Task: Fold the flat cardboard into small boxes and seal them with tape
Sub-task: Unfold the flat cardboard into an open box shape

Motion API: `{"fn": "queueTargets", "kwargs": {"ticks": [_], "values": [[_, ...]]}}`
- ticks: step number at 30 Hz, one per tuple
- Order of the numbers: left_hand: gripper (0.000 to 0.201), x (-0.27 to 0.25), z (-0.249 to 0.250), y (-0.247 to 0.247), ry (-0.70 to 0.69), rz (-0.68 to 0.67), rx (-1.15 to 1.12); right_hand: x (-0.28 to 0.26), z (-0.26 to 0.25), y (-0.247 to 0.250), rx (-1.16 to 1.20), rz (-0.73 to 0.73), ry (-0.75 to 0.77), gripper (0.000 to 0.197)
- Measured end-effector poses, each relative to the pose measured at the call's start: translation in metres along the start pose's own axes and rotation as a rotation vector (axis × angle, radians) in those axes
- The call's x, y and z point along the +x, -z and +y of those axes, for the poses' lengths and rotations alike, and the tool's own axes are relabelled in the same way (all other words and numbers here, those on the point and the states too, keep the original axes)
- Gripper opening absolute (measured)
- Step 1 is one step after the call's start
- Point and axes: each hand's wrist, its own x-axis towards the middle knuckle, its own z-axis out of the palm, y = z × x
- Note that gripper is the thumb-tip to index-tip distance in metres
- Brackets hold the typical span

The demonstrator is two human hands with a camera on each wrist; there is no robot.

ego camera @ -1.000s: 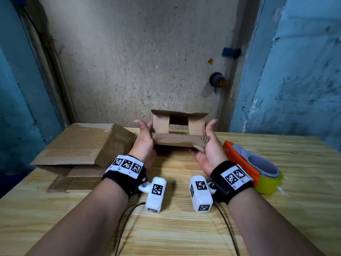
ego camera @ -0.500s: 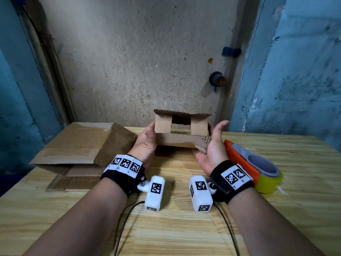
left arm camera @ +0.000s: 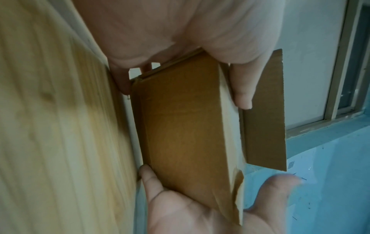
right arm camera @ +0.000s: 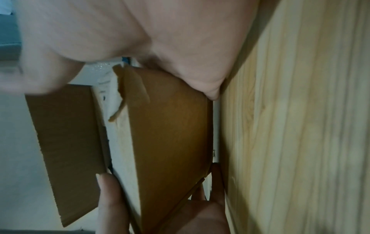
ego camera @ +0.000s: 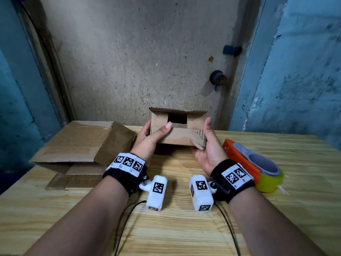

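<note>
A small brown cardboard box (ego camera: 178,134) is held above the wooden table (ego camera: 175,228) between both hands, with its open side towards me. The two end flaps are folded in and a dark gap shows between them. My left hand (ego camera: 147,139) grips the left end, its thumb (ego camera: 168,125) pressing the near long flap up. My right hand (ego camera: 209,145) cups the right end, fingers underneath and thumb upright along the side. The far long flap (left arm camera: 264,110) stands out free. A torn corner (right arm camera: 130,88) shows by the right palm.
An orange tape dispenser (ego camera: 238,157) with a yellow-green tape roll (ego camera: 269,180) lies on the table just right of my right wrist. Flat and half-folded cardboard (ego camera: 79,145) is piled at the back left. A wall stands close behind the table.
My left thumb has moved onto the near flap and pushed it up against the box. My right thumb has closed in on the right end. The box sits slightly higher.
</note>
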Motion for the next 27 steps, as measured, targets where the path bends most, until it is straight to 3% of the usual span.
{"fn": "queueTargets", "kwargs": {"ticks": [3,8,11,15,16,27], "values": [[0.056,0.0002,0.0014,-0.001,0.01,0.009,-0.01,-0.0004,0.0019,0.0001,0.004,-0.011,0.015,0.076],[0.044,0.0032,0.0013,-0.0007,0.014,-0.013,-0.025,0.0004,0.001,0.0002,-0.005,-0.034,0.026,0.067],[0.04,0.0041,-0.0005,-0.0012,0.001,-0.012,-0.034,0.0008,0.002,0.0016,-0.003,-0.034,0.023,0.076],[0.076,0.0039,-0.0021,0.001,-0.03,-0.023,-0.033,0.0009,0.0024,0.0016,0.001,-0.039,0.019,0.077],[0.077,0.0036,-0.0015,0.001,-0.045,-0.024,-0.049,0.0011,0.0023,0.0015,0.0,-0.04,0.015,0.078],[0.058,0.0082,-0.0067,0.0019,-0.164,-0.017,-0.079,0.0066,0.0071,0.0051,-0.033,-0.034,0.012,0.072]]}}
